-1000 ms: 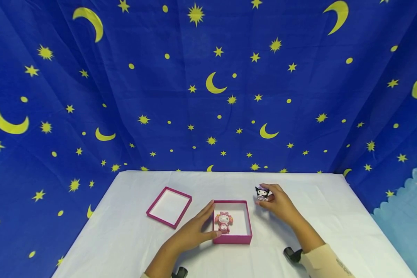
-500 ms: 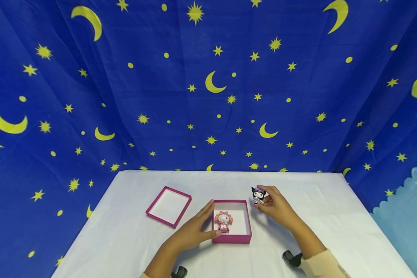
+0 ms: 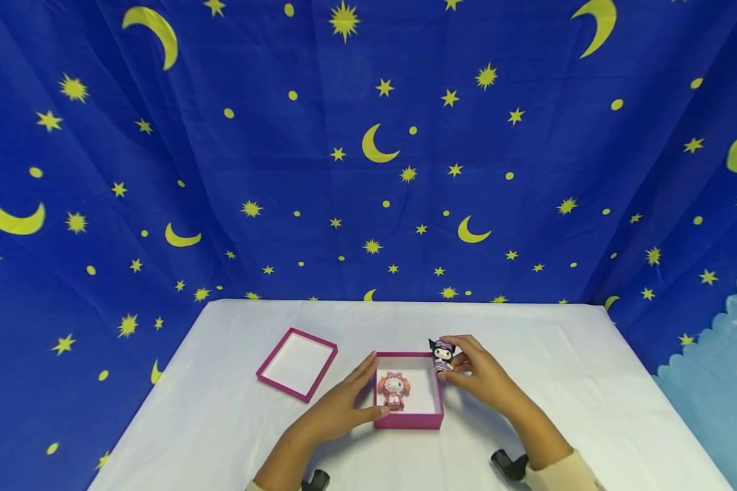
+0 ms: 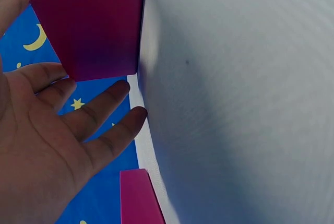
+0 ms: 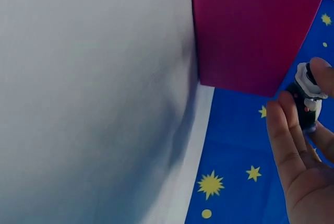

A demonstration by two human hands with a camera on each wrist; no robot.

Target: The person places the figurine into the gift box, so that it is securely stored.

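In the head view, an open magenta box [image 3: 410, 421] stands on the table with a pink figurine [image 3: 395, 390] lying inside at its left. My left hand [image 3: 339, 410] holds the box's left side, thumb near the front corner and a fingertip at the back corner. The left wrist view shows the thumb and two fingers against the box, the other fingers spread. My right hand [image 3: 484, 376] pinches a black-and-white figurine [image 3: 443, 354] with a purple headpiece, held upright at the box's right rear edge. In the right wrist view, that figurine [image 5: 308, 96] sits between thumb and fingers, beside the box wall.
A magenta-rimmed lid [image 3: 298, 363] lies inside-up on the white table [image 3: 553, 354], left of the box. Behind the table hangs a blue cloth [image 3: 319, 170] with yellow moons and stars. A light-blue cloth [image 3: 718, 389] shows at the right.
My right hand has carried the black-and-white figurine leftward and a little nearer, from right of the box to its edge. The left hand keeps its place on the box.
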